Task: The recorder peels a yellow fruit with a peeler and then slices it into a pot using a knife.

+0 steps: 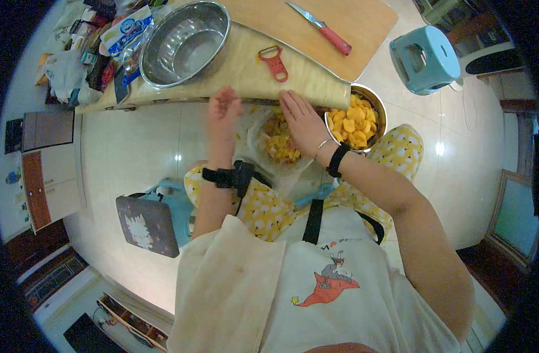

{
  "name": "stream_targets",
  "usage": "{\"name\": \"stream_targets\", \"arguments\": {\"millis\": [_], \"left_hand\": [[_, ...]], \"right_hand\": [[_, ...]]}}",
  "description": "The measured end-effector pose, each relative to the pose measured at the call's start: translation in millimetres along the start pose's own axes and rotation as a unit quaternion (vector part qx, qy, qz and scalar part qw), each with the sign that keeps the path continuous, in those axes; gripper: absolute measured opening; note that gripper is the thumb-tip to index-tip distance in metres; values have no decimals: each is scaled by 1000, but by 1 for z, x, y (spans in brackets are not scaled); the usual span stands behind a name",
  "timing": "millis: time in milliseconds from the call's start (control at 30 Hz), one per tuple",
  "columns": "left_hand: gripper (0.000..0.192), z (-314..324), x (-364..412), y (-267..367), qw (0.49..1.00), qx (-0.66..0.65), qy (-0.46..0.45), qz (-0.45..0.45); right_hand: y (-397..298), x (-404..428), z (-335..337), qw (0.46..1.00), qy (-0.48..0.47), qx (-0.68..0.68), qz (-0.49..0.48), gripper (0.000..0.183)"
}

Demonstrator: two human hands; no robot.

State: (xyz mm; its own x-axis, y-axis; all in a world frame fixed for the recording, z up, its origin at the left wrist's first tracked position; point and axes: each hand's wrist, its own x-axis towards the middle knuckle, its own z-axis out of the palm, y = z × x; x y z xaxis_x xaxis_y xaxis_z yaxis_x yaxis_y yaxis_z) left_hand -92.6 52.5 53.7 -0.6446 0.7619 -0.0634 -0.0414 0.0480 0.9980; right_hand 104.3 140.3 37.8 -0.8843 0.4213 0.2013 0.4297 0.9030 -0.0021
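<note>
My left hand (225, 108) is raised near the table's front edge, blurred, its fingers partly curled; whether it holds anything cannot be told. My right hand (300, 119) lies flat at the same edge, fingers extended, with nothing seen in it. Below and between them, a bin with a clear plastic liner (280, 145) holds orange-yellow peels and scraps. Close to my right wrist, a metal pot (381, 106) is filled with orange slices (355, 121). On the table lies a red-handled peeler (276, 64), and beyond it a red-handled knife (320, 28) rests on a cutting board (362, 31).
A steel bowl (185, 44) stands on the table (243, 57), left of the peeler. Plastic bags (66, 73) and packages crowd the table's left end. A blue plastic stool (424, 59) is at the upper right. A dark printed cushion (146, 225) is at the lower left.
</note>
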Motion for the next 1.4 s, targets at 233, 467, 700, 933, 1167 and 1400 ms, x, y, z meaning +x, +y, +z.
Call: {"name": "stream_targets", "arguments": {"millis": [233,467,700,933,1167,1400], "left_hand": [[29,75,-34,-76,969,-53,-31,-240],[22,119,-18,-72,946,-226,-77,-217],[10,134,-21,-86,923,-323,-37,-207],[18,123,-18,-129,980,56,-145,-127],[54,92,-51,-237,789,520,-308,-108],[55,95,-45,-133,879,395,-219,-152]], "right_hand": [[-9,-59,52,973,-63,214,52,49],[8,-63,-10,934,-27,313,170,35],[14,-66,-21,938,7,294,182,30],[32,-46,-27,944,13,281,174,29],[44,85,-18,962,12,253,103,30],[84,151,7,976,-46,121,175,31]]}}
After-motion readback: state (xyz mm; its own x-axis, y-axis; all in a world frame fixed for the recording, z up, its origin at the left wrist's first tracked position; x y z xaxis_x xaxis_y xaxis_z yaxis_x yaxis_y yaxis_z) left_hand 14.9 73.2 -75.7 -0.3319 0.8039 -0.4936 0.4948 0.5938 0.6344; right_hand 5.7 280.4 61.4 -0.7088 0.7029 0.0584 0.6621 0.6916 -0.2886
